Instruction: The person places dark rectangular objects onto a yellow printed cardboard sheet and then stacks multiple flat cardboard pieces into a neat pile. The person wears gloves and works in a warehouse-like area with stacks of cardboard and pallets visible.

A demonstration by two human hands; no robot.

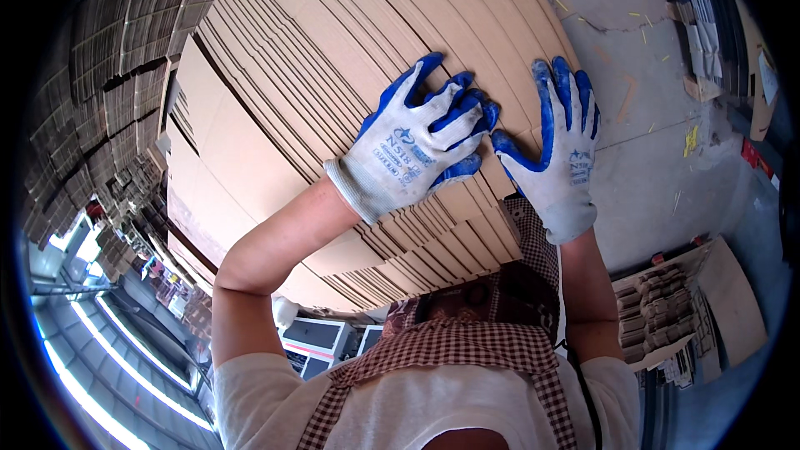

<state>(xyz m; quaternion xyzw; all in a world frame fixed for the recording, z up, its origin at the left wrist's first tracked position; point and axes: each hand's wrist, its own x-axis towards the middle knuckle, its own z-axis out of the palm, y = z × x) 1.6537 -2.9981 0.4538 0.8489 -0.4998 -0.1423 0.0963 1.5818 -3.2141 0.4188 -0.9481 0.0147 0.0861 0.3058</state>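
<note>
Palms, undersides and outer edges out of sight
The palm of the gloved left hand (408, 137) is turned away, so whether its curled fingers pinch a sheet cannot be told; the palm of the gloved right hand (567, 137) is mostly hidden too. The upper edge cuts off the far end of the cardboard sheets (308, 58), and whatever bears them is covered. Bundled stacks (100, 75) run into the dark rim, the wearer's shirt (392, 412) is cropped below, and the yellow bits (562, 5) on the floor (621, 67) are too small to identify.
</note>
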